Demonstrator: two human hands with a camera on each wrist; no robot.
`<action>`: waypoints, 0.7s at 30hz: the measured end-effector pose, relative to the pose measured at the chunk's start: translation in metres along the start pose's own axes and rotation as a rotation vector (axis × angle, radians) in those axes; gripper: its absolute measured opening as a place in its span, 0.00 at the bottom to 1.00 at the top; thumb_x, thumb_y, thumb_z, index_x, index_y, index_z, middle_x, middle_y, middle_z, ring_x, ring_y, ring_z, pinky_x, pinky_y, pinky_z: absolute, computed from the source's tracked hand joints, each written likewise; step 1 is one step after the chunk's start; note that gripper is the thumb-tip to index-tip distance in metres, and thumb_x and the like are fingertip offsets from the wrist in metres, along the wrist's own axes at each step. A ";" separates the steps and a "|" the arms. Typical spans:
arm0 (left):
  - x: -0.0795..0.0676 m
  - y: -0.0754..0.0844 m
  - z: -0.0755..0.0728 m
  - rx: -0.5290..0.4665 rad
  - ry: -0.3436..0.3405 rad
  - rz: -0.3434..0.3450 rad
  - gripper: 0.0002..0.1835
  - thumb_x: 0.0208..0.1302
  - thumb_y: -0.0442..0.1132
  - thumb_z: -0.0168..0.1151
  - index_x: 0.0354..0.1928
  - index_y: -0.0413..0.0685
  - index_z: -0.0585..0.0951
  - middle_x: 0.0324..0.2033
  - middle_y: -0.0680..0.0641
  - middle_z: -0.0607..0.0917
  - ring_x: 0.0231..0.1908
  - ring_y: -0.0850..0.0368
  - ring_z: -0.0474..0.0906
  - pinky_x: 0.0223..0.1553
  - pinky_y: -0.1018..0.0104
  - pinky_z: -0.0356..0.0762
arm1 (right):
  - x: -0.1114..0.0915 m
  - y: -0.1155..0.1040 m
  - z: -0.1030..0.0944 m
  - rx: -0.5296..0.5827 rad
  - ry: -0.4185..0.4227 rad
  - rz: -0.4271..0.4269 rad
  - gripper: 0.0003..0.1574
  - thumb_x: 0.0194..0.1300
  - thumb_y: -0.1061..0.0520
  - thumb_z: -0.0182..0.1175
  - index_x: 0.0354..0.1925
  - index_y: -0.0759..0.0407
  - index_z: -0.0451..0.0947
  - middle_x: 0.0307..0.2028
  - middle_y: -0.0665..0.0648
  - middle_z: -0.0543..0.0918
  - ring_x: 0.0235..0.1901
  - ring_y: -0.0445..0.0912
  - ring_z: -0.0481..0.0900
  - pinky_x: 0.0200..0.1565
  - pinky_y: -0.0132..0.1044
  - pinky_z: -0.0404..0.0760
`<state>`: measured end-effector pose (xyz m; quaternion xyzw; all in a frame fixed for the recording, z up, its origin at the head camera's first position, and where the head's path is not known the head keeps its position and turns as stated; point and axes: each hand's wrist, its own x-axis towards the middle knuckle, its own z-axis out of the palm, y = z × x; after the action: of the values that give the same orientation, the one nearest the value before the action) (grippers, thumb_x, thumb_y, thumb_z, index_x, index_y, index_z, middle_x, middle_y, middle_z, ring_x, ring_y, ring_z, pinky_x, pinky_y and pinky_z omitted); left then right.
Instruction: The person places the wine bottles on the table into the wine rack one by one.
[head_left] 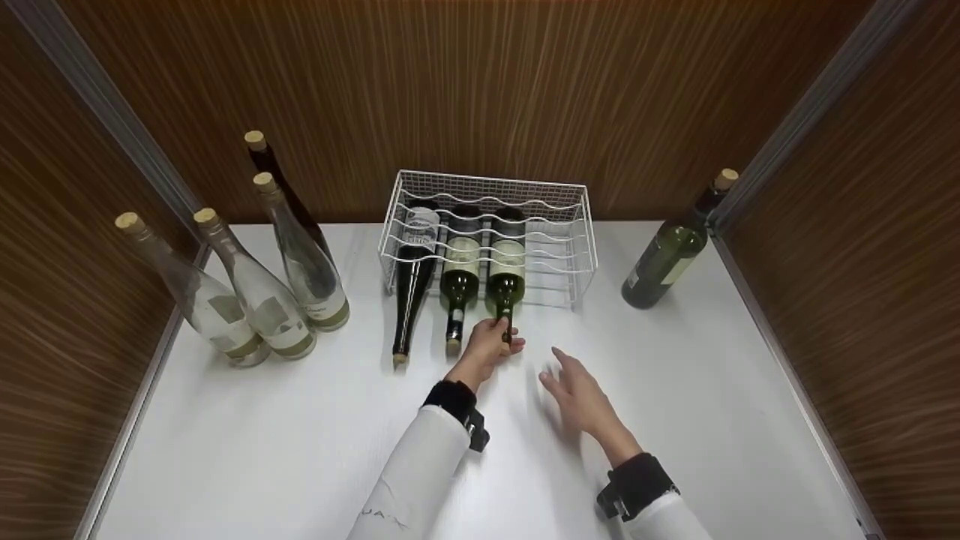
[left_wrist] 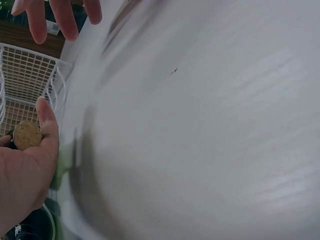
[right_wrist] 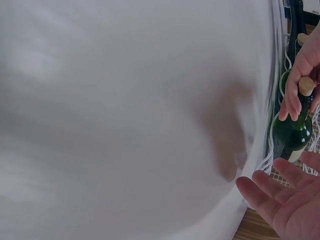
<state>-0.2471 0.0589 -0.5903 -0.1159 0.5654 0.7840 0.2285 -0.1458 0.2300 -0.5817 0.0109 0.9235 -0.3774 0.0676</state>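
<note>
Held bottle: one green glass wine bottle with a cream label (head_left: 507, 279), lying in the rightmost filled place of the rack, its neck pointing to the table's near edge; cork stopper (right_wrist: 306, 86) in its mouth.
Handling, by our judgement: stiff, smooth and likely slippery; breakable if knocked on wire or table. We cannot tell whether it is full, so its weight is uncertain. Best hold: the slim neck, with a second hand under the wider body.
Left hand (head_left: 489, 345): grasping that bottle's neck just behind the cork, thumb on one side and fingers on the other, so parted only by the neck's thickness.
Right hand (head_left: 583, 397): released, fingers extended, thumb apart; we find it holding nothing, above the table just right of the neck.
Rack: one white wire rack with wavy rails and a mesh back (head_left: 495, 184), midway along the far edge of the white table (head_left: 735, 390).
Other racked bottles: one matching green glass bottle (head_left: 460, 279), in the middle; one slender dark glass bottle (head_left: 411, 289), leftmost.
Standing, toward the table's left edge: three clear glass bottles (head_left: 264, 300), one dark brown bottle (head_left: 289, 191) behind them, all corked.
Standing, near the far right corner: one corked green glass bottle with a pale label (head_left: 667, 255).
</note>
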 end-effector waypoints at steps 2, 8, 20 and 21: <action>-0.001 0.000 0.000 0.023 -0.002 -0.007 0.18 0.80 0.40 0.42 0.59 0.31 0.67 0.57 0.31 0.75 0.42 0.46 0.84 0.42 0.63 0.82 | 0.000 0.000 0.000 0.000 0.001 -0.006 0.39 0.74 0.44 0.53 0.74 0.61 0.58 0.69 0.68 0.64 0.66 0.62 0.65 0.65 0.60 0.61; -0.003 0.001 0.001 0.124 0.008 -0.044 0.17 0.80 0.44 0.42 0.57 0.38 0.68 0.54 0.35 0.75 0.37 0.49 0.82 0.34 0.65 0.82 | -0.002 0.001 0.000 0.000 0.007 -0.013 0.40 0.74 0.41 0.52 0.74 0.60 0.58 0.69 0.67 0.64 0.65 0.62 0.66 0.64 0.59 0.62; -0.004 0.001 0.000 0.261 0.021 0.010 0.18 0.79 0.45 0.44 0.57 0.37 0.69 0.40 0.40 0.75 0.27 0.55 0.75 0.28 0.67 0.76 | -0.001 0.001 0.001 -0.014 0.003 -0.012 0.39 0.75 0.42 0.52 0.74 0.60 0.58 0.69 0.68 0.64 0.66 0.62 0.64 0.65 0.59 0.60; -0.004 0.001 0.000 0.295 0.027 0.023 0.19 0.79 0.45 0.44 0.58 0.36 0.69 0.40 0.41 0.75 0.27 0.55 0.75 0.28 0.66 0.76 | -0.001 0.001 0.001 -0.015 0.002 -0.014 0.39 0.75 0.42 0.52 0.74 0.60 0.58 0.69 0.68 0.64 0.66 0.62 0.64 0.65 0.59 0.60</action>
<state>-0.2441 0.0582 -0.5875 -0.0851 0.6788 0.6934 0.2264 -0.1448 0.2299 -0.5829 0.0044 0.9264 -0.3711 0.0642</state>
